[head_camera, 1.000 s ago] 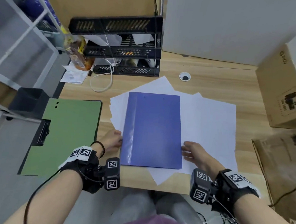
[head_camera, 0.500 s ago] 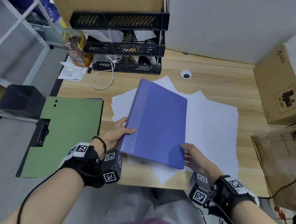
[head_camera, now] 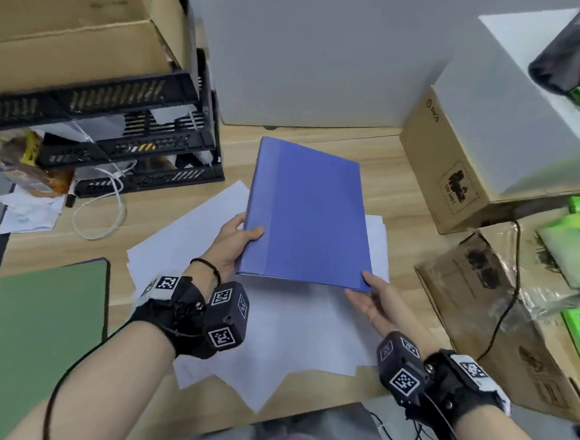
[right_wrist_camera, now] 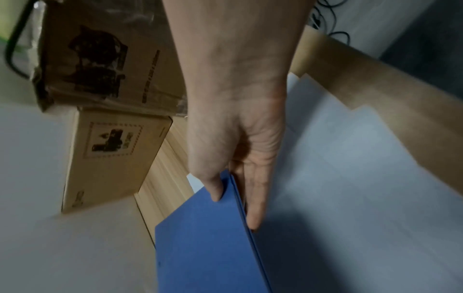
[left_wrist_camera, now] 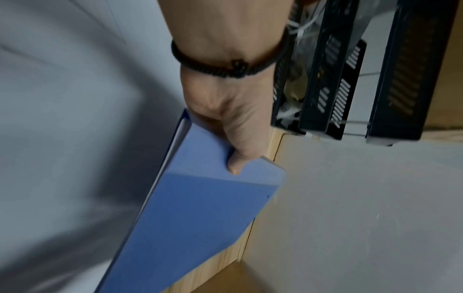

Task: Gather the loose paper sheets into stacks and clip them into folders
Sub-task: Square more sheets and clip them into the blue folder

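A closed blue folder hangs in the air above the desk, tilted, held by both hands. My left hand grips its left spine edge, thumb on the cover. At the near right corner my right hand pinches the folder, thumb on top and fingers under it. Loose white paper sheets lie spread over the wooden desk below, seen too in the right wrist view. A green folder with a black clip lies flat at the left desk edge.
A black stacked letter tray stands at the back left with a white cable before it. Cardboard boxes crowd the right side, one wrapped in plastic. A grey wall panel closes the back.
The blue folder lay flat on the sheets a second ago. Both hands have since lifted it off them and carried it up and toward the back right. The head view swung right.
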Demonstrator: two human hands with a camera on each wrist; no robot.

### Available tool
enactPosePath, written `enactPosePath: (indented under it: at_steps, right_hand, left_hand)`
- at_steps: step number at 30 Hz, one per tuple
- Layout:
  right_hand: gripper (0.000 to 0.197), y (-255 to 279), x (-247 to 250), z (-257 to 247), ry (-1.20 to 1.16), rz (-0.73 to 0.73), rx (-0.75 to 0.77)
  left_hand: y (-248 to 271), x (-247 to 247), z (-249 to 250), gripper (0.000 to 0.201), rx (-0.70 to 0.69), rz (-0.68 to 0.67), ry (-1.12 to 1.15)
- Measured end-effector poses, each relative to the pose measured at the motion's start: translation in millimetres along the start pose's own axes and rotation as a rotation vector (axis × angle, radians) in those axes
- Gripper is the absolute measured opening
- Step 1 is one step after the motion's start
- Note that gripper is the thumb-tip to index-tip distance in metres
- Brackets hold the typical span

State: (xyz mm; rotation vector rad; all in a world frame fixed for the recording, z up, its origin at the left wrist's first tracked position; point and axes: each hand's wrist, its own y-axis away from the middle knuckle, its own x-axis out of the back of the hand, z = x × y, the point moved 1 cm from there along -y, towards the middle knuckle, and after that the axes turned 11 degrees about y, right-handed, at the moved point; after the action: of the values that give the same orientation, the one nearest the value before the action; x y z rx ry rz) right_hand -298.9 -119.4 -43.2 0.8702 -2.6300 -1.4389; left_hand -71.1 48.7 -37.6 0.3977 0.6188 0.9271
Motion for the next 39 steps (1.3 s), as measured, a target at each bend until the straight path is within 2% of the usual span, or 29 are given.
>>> enactPosePath:
  at_steps: [5, 10, 13, 16, 20, 28, 32, 36, 39]
  right_hand:
    - [0.018, -28.2, 4.2, -29.4, -0.185, -0.029, -0.019]
    - [0.025, -57.5, -7.3, -45.7, -0.186, -0.102, -0.073]
    - [0.03, -74.9, -9.0, -51.6, -0.172, -0.049, -0.081]
    - [0.029, -91.1, 3.2, -51.4, -0.163, 0.058, -0.084]
    - [0.023, -103.2, 20.4, -51.5, -0.165, 0.169, -0.102]
    - [0.019, -104.7, 37.0, -46.1, -0.131, 0.313, -0.135]
    - [0.019, -90.2, 34.5, -46.2, -0.108, 0.26, -0.203]
    - [0.018, -75.5, 27.2, -37.0, -0.013, 0.179, -0.255]
    - [0.015, -66.8, 25.4, -23.8, 0.037, 0.214, -0.268]
  left_hand:
    - [-52.7, -57.9, -6.9, 0.036, 0.051, 0.027, 0.011]
    - [-89.3, -101.8, -26.3, 0.037, -0.065, 0.094, -0.141]
    - [-101.6, -113.5, -38.9, 0.043, -0.043, 0.065, -0.202]
    - [-110.7, -122.3, -44.6, 0.053, -0.01, -0.026, -0.246]
    - [-117.2, -137.2, -49.6, 0.059, 0.037, -0.12, -0.342]
    - [-113.1, -147.6, -76.1, 0.064, 0.129, -0.174, -0.382]
    - [-108.0, -150.1, -79.7, 0.075, 0.169, -0.199, -0.431]
    - [-102.6, -148.4, -75.9, 0.061, 0.163, -0.225, -0.57]
    - [-92.7, -139.0, -67.4, 0.05, 0.166, -0.274, -0.694]
